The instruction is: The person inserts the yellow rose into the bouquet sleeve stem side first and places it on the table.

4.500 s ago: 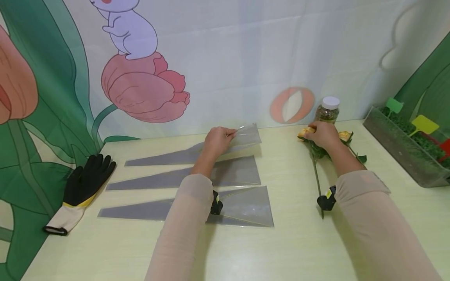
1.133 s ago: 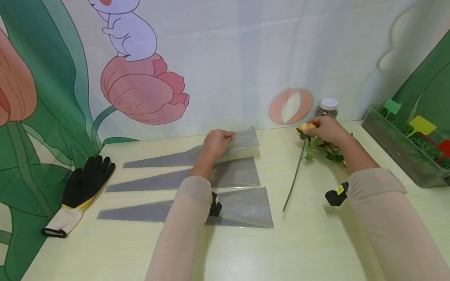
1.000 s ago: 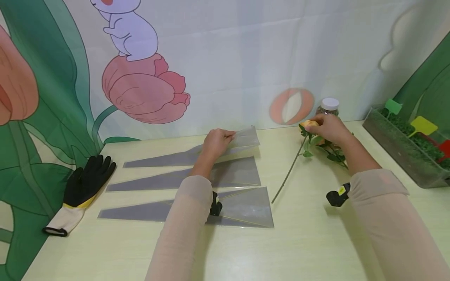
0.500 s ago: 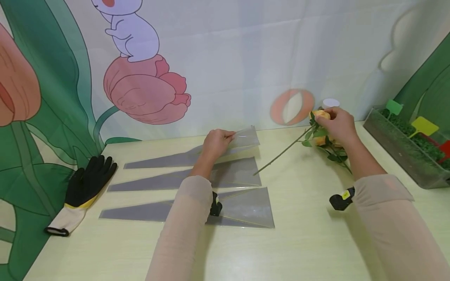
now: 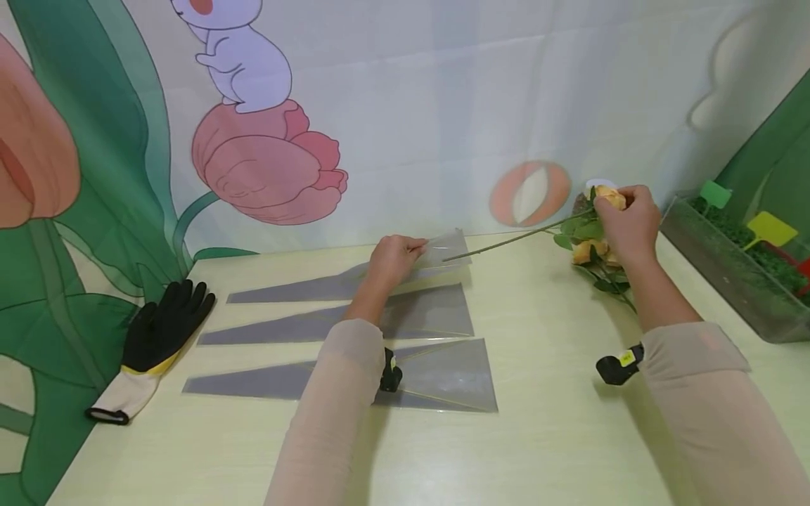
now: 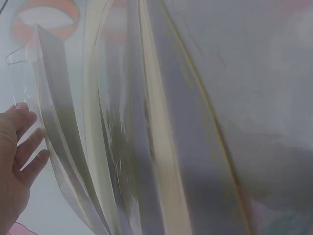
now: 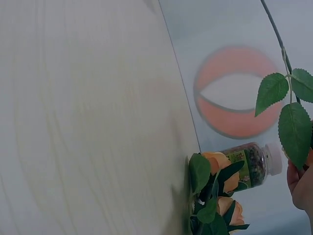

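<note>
Jar label (image 7: 241, 159) only in right-wrist view; left hand (image 5: 394, 260) pinched on glossy tapered plastic sleeve (image 5: 452, 243), right hand (image 5: 635, 226) on rose (image 5: 609, 197)

The left forearm (image 5: 367, 302), bare beyond its sleeve (image 5: 325, 414), slants forward and rightward; the left hand (image 5: 394, 261) pinches with thumb and index finger, other fingers (image 6: 35, 165) slightly spread; the right forearm (image 5: 667, 299) slants forward and leftward; the right hand (image 5: 633, 221) pinches between thumb and fingers, well apart from the left.
</note>
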Action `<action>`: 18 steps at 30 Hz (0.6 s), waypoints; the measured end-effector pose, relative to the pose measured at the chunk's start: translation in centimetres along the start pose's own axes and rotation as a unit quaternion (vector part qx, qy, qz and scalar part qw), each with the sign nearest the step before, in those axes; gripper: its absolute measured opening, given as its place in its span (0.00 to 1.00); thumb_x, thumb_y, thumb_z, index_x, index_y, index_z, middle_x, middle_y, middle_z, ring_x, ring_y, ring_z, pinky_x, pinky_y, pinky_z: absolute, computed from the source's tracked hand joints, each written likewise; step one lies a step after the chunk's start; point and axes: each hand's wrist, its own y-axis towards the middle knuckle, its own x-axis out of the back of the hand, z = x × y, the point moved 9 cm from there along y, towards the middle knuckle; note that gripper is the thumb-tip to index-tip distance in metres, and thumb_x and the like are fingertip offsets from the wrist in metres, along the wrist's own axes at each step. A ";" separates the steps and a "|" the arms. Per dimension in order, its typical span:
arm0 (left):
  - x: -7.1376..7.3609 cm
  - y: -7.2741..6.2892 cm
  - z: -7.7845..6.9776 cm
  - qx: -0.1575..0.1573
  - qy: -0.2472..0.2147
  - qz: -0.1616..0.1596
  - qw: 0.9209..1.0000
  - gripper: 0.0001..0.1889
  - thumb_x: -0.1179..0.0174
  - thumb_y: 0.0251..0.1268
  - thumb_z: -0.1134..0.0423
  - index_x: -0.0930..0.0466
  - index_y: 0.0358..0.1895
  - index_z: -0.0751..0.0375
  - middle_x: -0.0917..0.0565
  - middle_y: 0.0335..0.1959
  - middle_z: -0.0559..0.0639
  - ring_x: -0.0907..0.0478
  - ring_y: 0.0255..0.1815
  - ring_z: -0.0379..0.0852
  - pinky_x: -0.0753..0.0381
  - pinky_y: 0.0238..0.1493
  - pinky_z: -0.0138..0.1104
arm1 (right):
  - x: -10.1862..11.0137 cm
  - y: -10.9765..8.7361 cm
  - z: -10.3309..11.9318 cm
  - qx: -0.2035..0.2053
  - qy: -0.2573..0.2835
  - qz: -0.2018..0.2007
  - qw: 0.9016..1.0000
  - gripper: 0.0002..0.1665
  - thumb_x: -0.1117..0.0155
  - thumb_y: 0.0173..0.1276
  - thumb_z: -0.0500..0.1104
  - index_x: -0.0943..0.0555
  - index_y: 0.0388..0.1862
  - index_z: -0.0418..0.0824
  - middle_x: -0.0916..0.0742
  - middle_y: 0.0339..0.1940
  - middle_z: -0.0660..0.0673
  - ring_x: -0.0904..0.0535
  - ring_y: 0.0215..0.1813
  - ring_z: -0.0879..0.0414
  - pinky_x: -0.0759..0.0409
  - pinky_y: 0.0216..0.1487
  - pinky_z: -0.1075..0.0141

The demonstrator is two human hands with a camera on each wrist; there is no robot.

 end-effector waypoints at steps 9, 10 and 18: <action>0.4 0.0 0.0 0.000 0.004 -0.008 1.000 0.13 0.43 0.65 0.59 0.18 0.52 0.51 0.17 0.45 0.51 0.30 0.22 0.42 0.38 0.21 0.30 | 2.3 0.1 -1.7 -0.043 0.071 -0.085 0.993 0.16 0.47 0.63 0.53 0.32 0.47 0.49 0.30 0.35 0.55 0.31 0.31 0.64 0.31 0.26 0.76; 0.4 0.0 0.0 0.000 0.004 -0.008 1.000 0.13 0.43 0.65 0.59 0.18 0.52 0.51 0.17 0.45 0.51 0.31 0.22 0.42 0.38 0.21 0.30 | 2.6 0.1 -1.8 -0.045 0.081 -0.096 0.991 0.14 0.46 0.63 0.53 0.32 0.45 0.51 0.30 0.35 0.56 0.31 0.31 0.64 0.31 0.26 0.77; 0.6 0.1 0.0 -0.004 0.007 -0.011 1.000 0.13 0.43 0.65 0.58 0.18 0.51 0.51 0.17 0.45 0.50 0.30 0.23 0.42 0.38 0.21 0.30 | 4.3 0.5 -2.4 -0.035 0.117 -0.176 0.977 0.10 0.40 0.59 0.48 0.30 0.39 0.53 0.29 0.38 0.57 0.31 0.36 0.66 0.30 0.32 0.75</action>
